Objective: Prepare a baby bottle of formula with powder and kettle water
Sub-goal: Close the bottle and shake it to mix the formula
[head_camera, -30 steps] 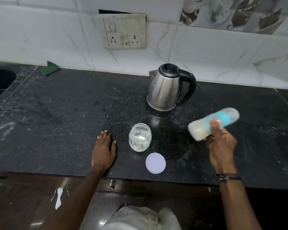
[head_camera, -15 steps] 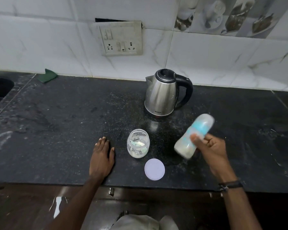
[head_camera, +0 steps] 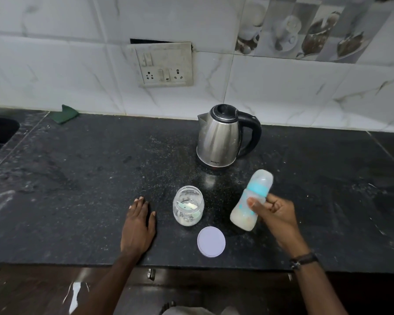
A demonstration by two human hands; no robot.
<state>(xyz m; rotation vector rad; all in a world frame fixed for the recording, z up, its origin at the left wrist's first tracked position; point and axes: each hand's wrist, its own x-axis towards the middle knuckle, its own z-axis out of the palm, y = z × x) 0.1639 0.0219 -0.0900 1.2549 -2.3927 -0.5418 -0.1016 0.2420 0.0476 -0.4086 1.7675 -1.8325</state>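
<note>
My right hand (head_camera: 274,212) grips a capped baby bottle (head_camera: 243,215) with a teal collar and milky liquid in its lower part, tilted slightly with its cap to the upper right, above the black counter (head_camera: 77,178). My left hand (head_camera: 138,226) rests flat on the counter, left of an open clear jar (head_camera: 188,209) holding a little white powder and a scoop. The jar's lilac lid (head_camera: 211,241) lies flat in front of it. A steel kettle (head_camera: 218,137) with a black handle stands behind, lid closed.
A green cloth (head_camera: 66,113) lies at the back left by the tiled wall. A sink edge (head_camera: 0,133) shows at far left. A socket plate (head_camera: 165,64) is on the wall. The counter's front edge runs just below my wrists.
The bottle has swung from nearly horizontal to nearly upright and come down closer to the counter in my right hand. My left hand stays flat in place.
</note>
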